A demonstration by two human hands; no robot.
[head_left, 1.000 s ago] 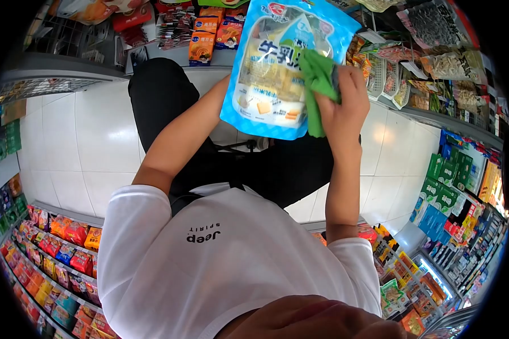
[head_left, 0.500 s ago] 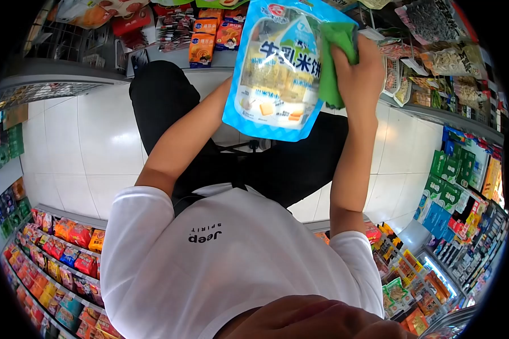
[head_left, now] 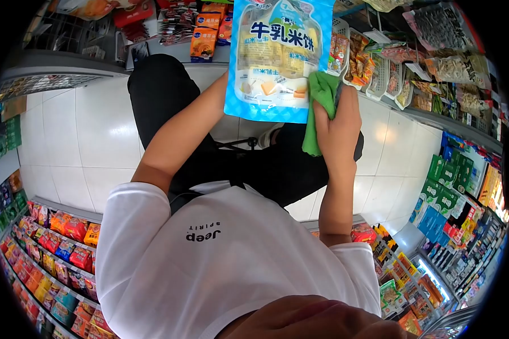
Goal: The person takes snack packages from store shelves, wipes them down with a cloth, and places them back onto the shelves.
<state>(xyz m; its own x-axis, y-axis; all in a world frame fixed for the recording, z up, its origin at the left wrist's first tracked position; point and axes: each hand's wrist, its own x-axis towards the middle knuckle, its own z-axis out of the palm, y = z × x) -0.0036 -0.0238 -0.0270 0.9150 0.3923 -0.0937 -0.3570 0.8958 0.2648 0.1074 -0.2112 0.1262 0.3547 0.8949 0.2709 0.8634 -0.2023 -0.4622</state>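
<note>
A blue-edged bag of rice crackers [head_left: 277, 62] with a clear window is held up in front of me, above my knees. My left hand [head_left: 224, 85] goes behind its left edge; the fingers are hidden, but the bag hangs in the air on that side. In my right hand [head_left: 338, 118] is a bunched green cloth [head_left: 320, 93], with my fingers wrapped around it. The cloth touches the bag's lower right corner, and its loose end hangs below.
Ahead is a shelf with orange snack packs [head_left: 203, 43], white plastic baskets [head_left: 379, 79] and bagged dried goods [head_left: 449, 73]. Behind me on the left, shelves hold colourful packets [head_left: 62, 248]. Green cartons [head_left: 444, 186] are stacked at right. My knees spread over white floor tiles [head_left: 107, 135].
My right hand and the cloth have moved down and left, from the bag's upper right side to its lower right corner. The bag has shifted slightly up and stands straighter.
</note>
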